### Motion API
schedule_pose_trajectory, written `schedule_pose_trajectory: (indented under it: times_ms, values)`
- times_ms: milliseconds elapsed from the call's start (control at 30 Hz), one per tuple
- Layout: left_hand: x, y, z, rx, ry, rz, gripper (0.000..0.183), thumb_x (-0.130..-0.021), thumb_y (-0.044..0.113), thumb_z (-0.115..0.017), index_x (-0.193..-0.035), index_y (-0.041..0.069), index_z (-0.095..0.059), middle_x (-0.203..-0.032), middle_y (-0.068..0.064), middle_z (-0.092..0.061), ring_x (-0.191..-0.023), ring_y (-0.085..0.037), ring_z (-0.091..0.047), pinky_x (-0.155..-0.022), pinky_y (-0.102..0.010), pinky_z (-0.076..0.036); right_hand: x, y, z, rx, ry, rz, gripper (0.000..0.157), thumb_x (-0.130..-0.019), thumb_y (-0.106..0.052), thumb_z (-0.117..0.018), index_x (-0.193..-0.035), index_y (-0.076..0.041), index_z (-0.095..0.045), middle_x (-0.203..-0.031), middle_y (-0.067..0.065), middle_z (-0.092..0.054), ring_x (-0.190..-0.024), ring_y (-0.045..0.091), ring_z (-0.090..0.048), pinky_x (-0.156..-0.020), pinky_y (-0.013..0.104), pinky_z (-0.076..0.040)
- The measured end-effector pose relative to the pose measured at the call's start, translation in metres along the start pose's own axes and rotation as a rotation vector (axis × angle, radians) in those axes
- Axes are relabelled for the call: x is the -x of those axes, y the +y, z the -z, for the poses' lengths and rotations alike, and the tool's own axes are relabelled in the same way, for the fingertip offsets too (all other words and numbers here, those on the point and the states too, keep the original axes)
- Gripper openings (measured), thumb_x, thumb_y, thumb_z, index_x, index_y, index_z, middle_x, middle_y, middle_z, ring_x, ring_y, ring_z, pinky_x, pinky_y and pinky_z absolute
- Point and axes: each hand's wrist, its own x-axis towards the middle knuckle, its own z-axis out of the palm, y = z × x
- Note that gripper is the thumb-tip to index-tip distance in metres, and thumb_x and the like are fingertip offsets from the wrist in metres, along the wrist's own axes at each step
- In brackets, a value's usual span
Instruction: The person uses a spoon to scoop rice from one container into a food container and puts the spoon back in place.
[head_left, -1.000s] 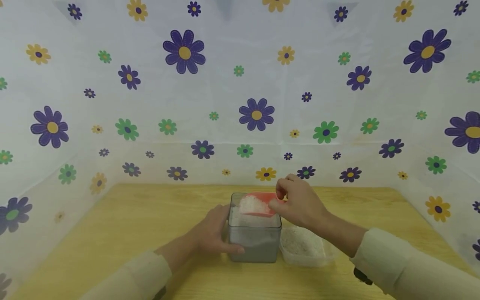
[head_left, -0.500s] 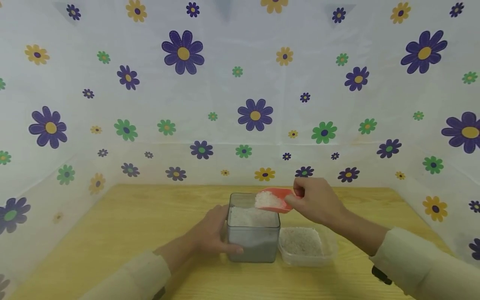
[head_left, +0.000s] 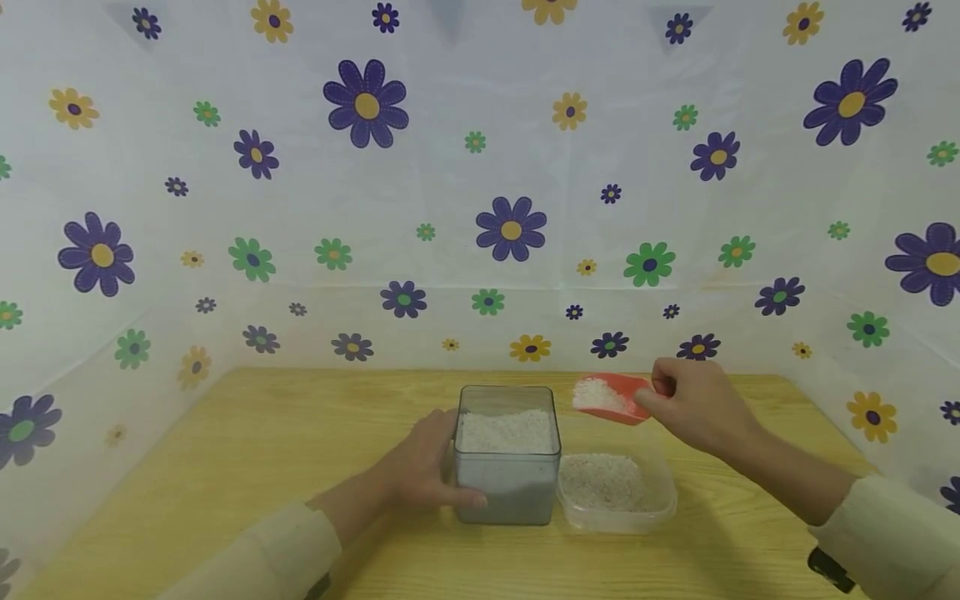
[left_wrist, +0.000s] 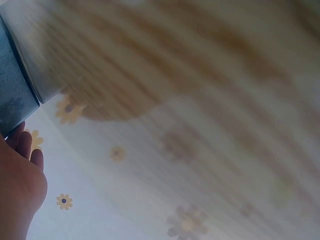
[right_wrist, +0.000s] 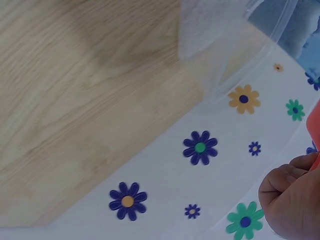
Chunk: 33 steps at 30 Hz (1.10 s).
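Note:
In the head view my left hand (head_left: 427,467) grips the left side of a square, clear grey canister (head_left: 507,490), its thumb across the front wall. White rice (head_left: 506,432) fills much of the canister. My right hand (head_left: 701,404) pinches the handle of a red scoop (head_left: 628,398), which carries a heap of white rice and hangs in the air beyond the shallow clear plastic tub (head_left: 660,508). More rice (head_left: 603,482) lies in that tub. The right wrist view shows just a sliver of the scoop (right_wrist: 314,125) beside my curled fingers.
Tub and canister stand side by side on a light wooden table (head_left: 300,433), the tub to the right. A white sheet with printed flowers (head_left: 442,175) closes off the back and both sides of the table.
My right hand has moved the scoop of rice from over the canister to the right, out past its rim. My left hand stays on the canister.

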Motion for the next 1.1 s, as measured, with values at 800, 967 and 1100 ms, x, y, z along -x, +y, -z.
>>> schedule_pose_trajectory:
  times_ms: [800,967,1100]
  values:
    - [0.002,0.001,-0.001,-0.003,0.019,0.014,0.085,-0.065,0.064,-0.072,-0.134,0.027,-0.039,-0.125,0.022,-0.051,-0.115,-0.002,-0.047,-0.102,-0.037,-0.039,0.026,0.059,0.008,0.305,-0.137,0.171,0.024,-0.070,-0.022,-0.063,-0.060,-0.020,-0.041,-0.053,-0.008,-0.033,-0.050,0.005,-0.027,-0.048,0.021,-0.022]
    - [0.003,0.001,-0.001,-0.022,0.006,0.045,0.086,-0.065,0.066,-0.071,-0.135,0.030,-0.036,-0.125,0.022,-0.049,-0.112,-0.003,-0.045,-0.101,-0.040,-0.038,0.028,0.059,0.014,0.321,-0.154,0.185,0.024,-0.070,-0.023,-0.064,-0.061,-0.021,-0.042,-0.054,-0.009,-0.034,-0.050,0.005,-0.029,-0.048,0.021,-0.022]
    - [0.003,0.001,-0.001,-0.038,-0.005,0.067,0.088,-0.065,0.067,-0.070,-0.136,0.031,-0.034,-0.126,0.021,-0.048,-0.113,-0.003,-0.044,-0.102,-0.040,-0.036,0.029,0.061,0.018,0.345,-0.162,0.200,0.025,-0.070,-0.025,-0.065,-0.061,-0.021,-0.042,-0.054,-0.009,-0.033,-0.051,0.005,-0.028,-0.049,0.021,-0.022]
